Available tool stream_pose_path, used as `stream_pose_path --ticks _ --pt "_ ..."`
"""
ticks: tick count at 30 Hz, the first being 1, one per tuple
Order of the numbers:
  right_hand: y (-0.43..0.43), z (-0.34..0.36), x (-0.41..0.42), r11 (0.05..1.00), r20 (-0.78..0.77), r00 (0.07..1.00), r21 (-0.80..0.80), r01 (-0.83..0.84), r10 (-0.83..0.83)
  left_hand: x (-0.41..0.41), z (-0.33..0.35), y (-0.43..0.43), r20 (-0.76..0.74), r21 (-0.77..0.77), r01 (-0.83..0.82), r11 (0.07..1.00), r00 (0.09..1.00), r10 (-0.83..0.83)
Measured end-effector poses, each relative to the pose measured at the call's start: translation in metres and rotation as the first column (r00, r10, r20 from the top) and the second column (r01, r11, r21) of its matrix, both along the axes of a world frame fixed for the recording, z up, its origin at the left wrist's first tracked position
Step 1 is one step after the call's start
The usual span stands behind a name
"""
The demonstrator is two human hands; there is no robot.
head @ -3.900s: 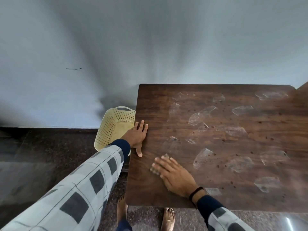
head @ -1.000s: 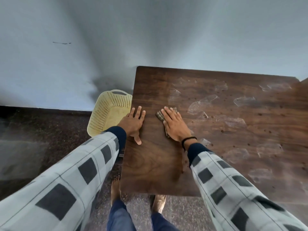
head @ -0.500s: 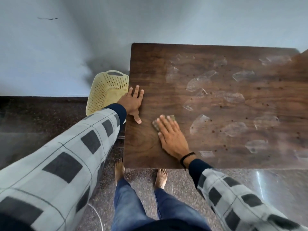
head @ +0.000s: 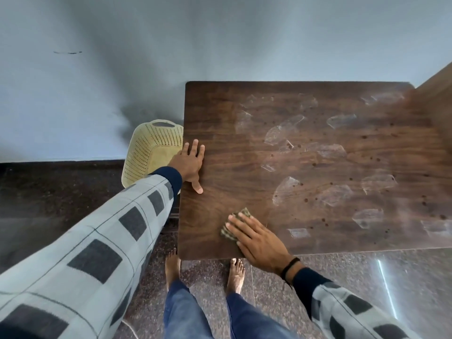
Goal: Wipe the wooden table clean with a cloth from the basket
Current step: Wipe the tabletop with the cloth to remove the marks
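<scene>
The dark wooden table (head: 244, 133) fills the right half of the view, with several pale smears and small dark spots across its middle and right. My right hand (head: 254, 238) lies flat with straight fingers on a small folded patterned cloth (head: 241, 215), pressing it onto the table near the front left corner. Only the cloth's far edge and left side show past my fingers. My left hand (head: 189, 162) rests open and flat on the table's left edge. The cream perforated basket (head: 151, 148) stands on the floor just left of the table.
A pale grey wall runs behind the table and basket. The floor is dark speckled stone, shiny at the lower right. My bare feet (head: 234, 272) stand at the table's front edge. Another wooden surface (head: 440, 81) meets the table's far right corner.
My right hand has slid the cloth back toward the table's front edge from further in. My left hand has stayed on the left edge. The view has tilted.
</scene>
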State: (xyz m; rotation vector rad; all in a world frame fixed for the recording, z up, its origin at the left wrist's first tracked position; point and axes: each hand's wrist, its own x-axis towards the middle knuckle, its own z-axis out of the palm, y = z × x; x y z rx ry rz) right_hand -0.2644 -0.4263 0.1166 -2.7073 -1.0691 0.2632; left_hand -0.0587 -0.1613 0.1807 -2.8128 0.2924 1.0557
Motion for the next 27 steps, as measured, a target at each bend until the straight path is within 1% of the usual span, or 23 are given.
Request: stream_pose_path --ticks 1,2,3,4,6,7,8,9,11,13,14,15,16,17,18,19,20,22,23,24,25,26,27 --pt "-0.007 0.002 0.005 0.999 0.01 0.999 -0.012 -0.051 0.051 0.0 -0.001 0.0 -0.002 0.0 0.004 1.0 1.0 -0.004" --pt "-0.011 0.003 0.014 0.998 0.015 0.998 -0.027 -0.058 0.058 0.001 -0.002 -0.001 -0.004 0.0 0.01 1.0 1.0 -0.01" --pt "-0.011 0.004 0.022 1.0 0.012 1.0 -0.027 0.002 -0.002 0.002 -0.002 -0.001 -0.005 0.002 0.013 1.0 1.0 -0.013" --pt "-0.006 0.004 0.028 0.992 -0.008 0.992 -0.014 0.129 -0.129 0.002 -0.003 -0.002 -0.006 0.005 0.017 1.0 1.0 -0.017" --pt "0.012 0.006 0.027 0.913 -0.07 0.912 0.029 0.407 -0.404 0.002 -0.004 0.0 -0.005 0.01 0.023 1.0 1.0 -0.022" --pt "0.021 0.004 0.02 0.885 -0.09 0.884 0.048 0.463 -0.458 0.002 -0.004 0.0 -0.003 0.013 0.029 0.999 1.0 -0.029" --pt "0.028 0.002 0.009 0.894 -0.1 0.894 0.057 0.444 -0.438 0.002 -0.004 0.001 -0.001 0.014 0.038 0.999 0.999 -0.038" --pt "0.03 0.0 -0.004 0.929 -0.089 0.928 0.053 0.367 -0.361 0.002 -0.004 0.001 -0.002 0.013 0.046 0.999 0.999 -0.046" --pt "0.02 -0.001 -0.017 0.991 -0.059 0.99 0.021 0.131 -0.13 0.002 -0.003 0.002 -0.007 0.011 0.049 0.999 0.999 -0.049" --pt "0.003 0.001 -0.005 1.0 -0.014 1.0 -0.014 -0.018 0.018 0.002 -0.004 0.002 -0.006 0.01 0.058 0.998 0.998 -0.058" --pt "-0.001 0.001 0.006 1.0 -0.005 1.0 -0.027 -0.013 0.013 0.002 -0.004 0.002 -0.007 0.007 0.061 0.998 0.998 -0.061" --pt "-0.003 0.002 0.016 0.997 -0.007 0.997 -0.021 0.07 -0.07 0.002 -0.005 0.002 -0.007 0.005 0.061 0.998 0.998 -0.061" --pt "0.0 0.004 0.021 0.979 -0.029 0.978 -0.004 0.205 -0.205 0.002 -0.005 0.002 -0.009 0.004 0.056 0.998 0.998 -0.056" --pt "0.006 0.006 0.021 0.938 -0.062 0.937 0.016 0.346 -0.344 0.003 -0.005 0.002 -0.011 0.001 0.053 0.999 0.999 -0.053" --pt "0.015 0.007 0.016 0.897 -0.084 0.896 0.042 0.44 -0.435 0.003 -0.006 0.002 -0.015 -0.001 0.05 0.999 0.999 -0.05" --pt "0.023 0.005 0.007 0.885 -0.096 0.886 0.066 0.461 -0.454 0.004 -0.006 0.002 -0.019 -0.002 0.05 0.999 0.999 -0.05" --pt "0.029 0.004 -0.004 0.909 -0.09 0.911 0.081 0.41 -0.403 0.004 -0.006 0.002 -0.022 -0.002 0.05 0.999 0.998 -0.05" --pt "0.026 0.001 -0.019 0.979 -0.082 0.978 0.065 0.195 -0.19 0.005 -0.006 0.002 -0.027 0.0 0.047 0.999 0.999 -0.047" --pt "0.018 0.002 -0.017 0.995 -0.066 0.994 0.044 0.089 -0.086 0.004 -0.006 0.003 -0.025 0.0 0.049 0.999 0.999 -0.049" --pt "0.01 0.002 -0.009 0.999 -0.047 0.999 0.023 0.026 -0.025 0.004 -0.005 0.003 -0.022 0.0 0.05 0.999 0.998 -0.05" --pt "0.004 0.002 0.002 1.0 -0.037 0.999 0.006 0.017 -0.017 0.003 -0.005 0.004 -0.022 -0.001 0.051 0.999 0.998 -0.051" --pt "0.0 0.002 0.012 0.997 -0.031 0.997 0.002 0.076 -0.076 0.003 -0.004 0.003 -0.024 -0.002 0.051 0.999 0.998 -0.051" --pt "-0.001 0.004 0.019 0.981 -0.039 0.981 0.013 0.191 -0.191 0.003 -0.004 0.003 -0.025 -0.001 0.051 0.999 0.998 -0.051"
